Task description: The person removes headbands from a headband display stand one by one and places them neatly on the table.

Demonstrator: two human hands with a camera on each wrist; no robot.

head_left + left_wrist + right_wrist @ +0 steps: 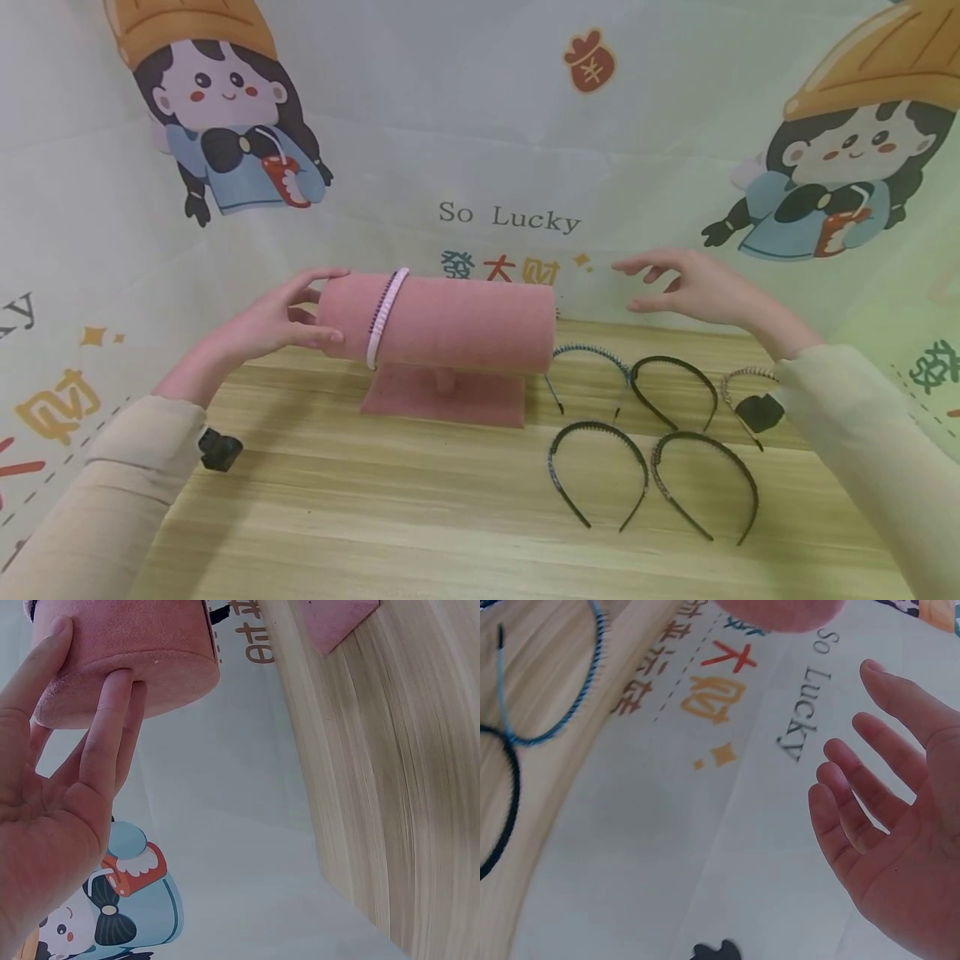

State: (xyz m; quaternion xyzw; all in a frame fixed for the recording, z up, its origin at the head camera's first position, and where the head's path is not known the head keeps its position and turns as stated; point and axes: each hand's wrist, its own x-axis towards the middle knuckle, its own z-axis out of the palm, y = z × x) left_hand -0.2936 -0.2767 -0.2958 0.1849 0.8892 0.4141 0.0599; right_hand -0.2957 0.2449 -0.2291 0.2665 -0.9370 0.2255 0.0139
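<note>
A pink velvety headband display stand (480, 325), a horizontal roll on a flat base, stands at the middle back of the table. Around its left part sit a pale pink-white headband (383, 317) and, against it, a thin dark toothed band (379, 303). My left hand (262, 321) holds the roll's left end, thumb on the curved side and some fingertips against the end face (169, 686), as the left wrist view shows. Beyond the roll's right end, my right hand (693, 287) hovers in the air with loosely bent fingers and nothing in them.
To the right on the wooden table (360, 517) lie several thin headbands, including a blue one (588, 347), a black one (675, 361), a pale toothed one (738, 377) and two dark ones in front. A printed white cloth (465, 125) rises behind.
</note>
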